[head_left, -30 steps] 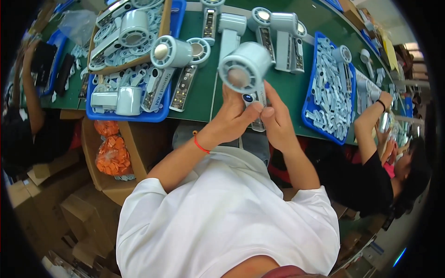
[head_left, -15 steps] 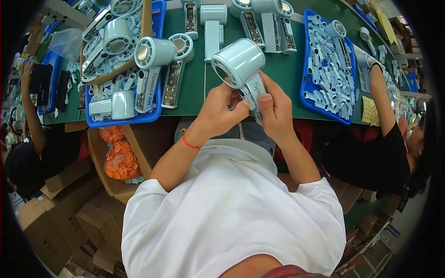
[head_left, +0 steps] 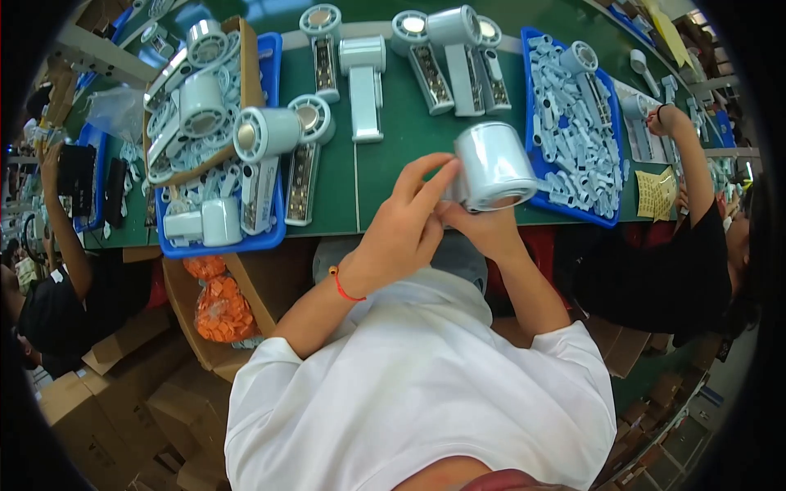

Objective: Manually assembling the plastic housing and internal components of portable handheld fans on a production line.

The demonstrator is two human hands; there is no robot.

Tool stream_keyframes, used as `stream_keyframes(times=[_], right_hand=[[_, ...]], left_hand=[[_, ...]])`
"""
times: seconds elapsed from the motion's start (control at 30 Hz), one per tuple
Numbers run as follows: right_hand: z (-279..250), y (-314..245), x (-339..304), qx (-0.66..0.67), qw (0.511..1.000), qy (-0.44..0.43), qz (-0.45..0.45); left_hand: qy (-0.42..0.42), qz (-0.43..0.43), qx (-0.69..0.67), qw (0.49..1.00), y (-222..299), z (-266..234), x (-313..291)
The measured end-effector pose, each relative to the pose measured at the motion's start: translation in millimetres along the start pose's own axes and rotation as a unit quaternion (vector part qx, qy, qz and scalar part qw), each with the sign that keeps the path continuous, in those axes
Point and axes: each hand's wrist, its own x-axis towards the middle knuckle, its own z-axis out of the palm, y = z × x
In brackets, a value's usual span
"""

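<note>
A pale blue handheld fan (head_left: 496,164) is held up just past the table's near edge, its shiny round head turned to the right. My left hand (head_left: 399,225) is closed at its handle side, fingertips against the base of the head. From below and behind, my right hand (head_left: 485,233) grips the fan too, its fingers partly covered. Both hands hide most of the handle. Beyond them on the green table (head_left: 409,176) lies another fan (head_left: 365,86), handle toward me. To its left, a fan with its handle opened (head_left: 325,65) shows the circuit board.
On the left, a blue tray (head_left: 281,204) holds a cardboard box (head_left: 249,78) of fan parts. A second blue tray (head_left: 534,168) on the right is full of small pale pieces. Several fans (head_left: 465,74) lie at the back. Co-workers' arms (head_left: 692,168) reach in at both sides.
The fan has turned over in my hands, its head swinging right and its handle going out of sight. My left hand has shifted to the base of the head.
</note>
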Motion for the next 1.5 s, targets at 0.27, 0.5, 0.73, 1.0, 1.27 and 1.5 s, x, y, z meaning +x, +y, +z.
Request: stream_keyframes(times=[0.27, 0.5, 0.73, 1.0, 1.27, 1.5], right_hand=[[-24, 43, -4, -0.356, 0.918, 0.064, -0.161], [-7, 48, -7, -0.461, 0.844, 0.103, -0.256], [-9, -15, 9, -0.434, 0.89, -0.083, -0.109], [-35, 21, -18, -0.455, 0.863, -0.048, -0.216], [-21, 32, -24, -0.434, 0.87, 0.03, -0.232], [-20, 31, -22, -0.427, 0.876, 0.041, -0.22]], left_hand=[[-0.012, -0.066, -0.045, 0.997, -39, 7, -18], [0.016, -0.111, -0.089, 0.99, -37, 6, -24], [0.129, 0.209, 0.22, 0.944, -4, -15, -37], [-0.094, 0.126, 0.417, 0.895, -3, 8, -3], [-0.092, 0.149, 0.459, 0.871, -15, 18, 2], [-0.093, 0.132, 0.45, 0.878, -13, 17, 5]])
